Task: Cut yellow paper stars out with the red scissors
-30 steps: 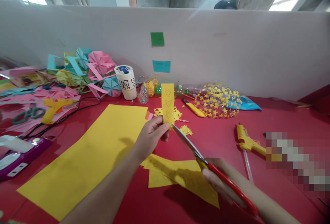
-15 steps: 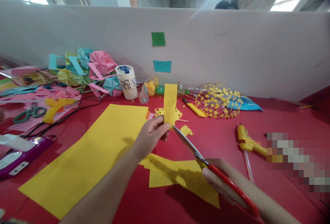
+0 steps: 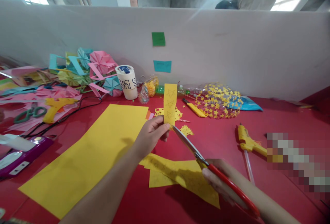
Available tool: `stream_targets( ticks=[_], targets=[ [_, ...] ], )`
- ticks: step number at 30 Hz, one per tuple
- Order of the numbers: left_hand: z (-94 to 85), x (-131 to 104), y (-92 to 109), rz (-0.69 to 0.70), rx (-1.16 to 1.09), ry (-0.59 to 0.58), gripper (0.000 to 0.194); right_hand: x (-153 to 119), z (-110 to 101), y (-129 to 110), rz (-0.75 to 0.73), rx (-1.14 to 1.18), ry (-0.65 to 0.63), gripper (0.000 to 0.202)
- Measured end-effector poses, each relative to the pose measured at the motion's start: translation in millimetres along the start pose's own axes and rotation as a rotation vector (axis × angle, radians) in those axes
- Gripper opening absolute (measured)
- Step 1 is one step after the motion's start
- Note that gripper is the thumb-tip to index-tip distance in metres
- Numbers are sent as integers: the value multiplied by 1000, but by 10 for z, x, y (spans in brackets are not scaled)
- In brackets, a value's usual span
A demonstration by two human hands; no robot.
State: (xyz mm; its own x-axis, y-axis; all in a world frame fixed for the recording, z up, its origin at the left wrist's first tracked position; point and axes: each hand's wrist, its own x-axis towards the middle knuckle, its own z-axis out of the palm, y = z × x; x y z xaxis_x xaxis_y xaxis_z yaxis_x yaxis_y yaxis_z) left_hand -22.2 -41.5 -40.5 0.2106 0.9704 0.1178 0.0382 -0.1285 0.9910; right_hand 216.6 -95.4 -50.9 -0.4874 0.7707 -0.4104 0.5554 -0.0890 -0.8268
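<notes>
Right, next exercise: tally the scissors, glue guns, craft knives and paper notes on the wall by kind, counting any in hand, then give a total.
Scissors: 2 (red-handled pair, green-handled pair)
Glue guns: 2 (left-side gun, right-side gun)
Craft knives: 1 (yellow knife)
Wall notes: 2 (green note, blue note)
Total: 7

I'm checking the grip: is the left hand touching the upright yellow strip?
Touching. The head view shows the left hand pinching the yellow strip at its lower end.
</notes>
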Motion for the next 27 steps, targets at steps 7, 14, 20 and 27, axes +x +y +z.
stream_targets(
  ticks=[7, 14, 20, 27],
  targets=[
    [-7, 6, -14, 6, -3, -16, 19, 4, 10, -2, -15, -18, 3, 50],
    [-39, 20, -22, -5, 1, -32, 18, 22, 13, -22, -8, 1, 0, 51],
    [-62, 27, 2, -16, 0, -56, 18, 41, 9, 15, -18, 31, -24, 53],
    [-58, 31, 17, -25, -17, -66, 18, 46, 12, 7, -38, 29, -6, 52]
  ],
)
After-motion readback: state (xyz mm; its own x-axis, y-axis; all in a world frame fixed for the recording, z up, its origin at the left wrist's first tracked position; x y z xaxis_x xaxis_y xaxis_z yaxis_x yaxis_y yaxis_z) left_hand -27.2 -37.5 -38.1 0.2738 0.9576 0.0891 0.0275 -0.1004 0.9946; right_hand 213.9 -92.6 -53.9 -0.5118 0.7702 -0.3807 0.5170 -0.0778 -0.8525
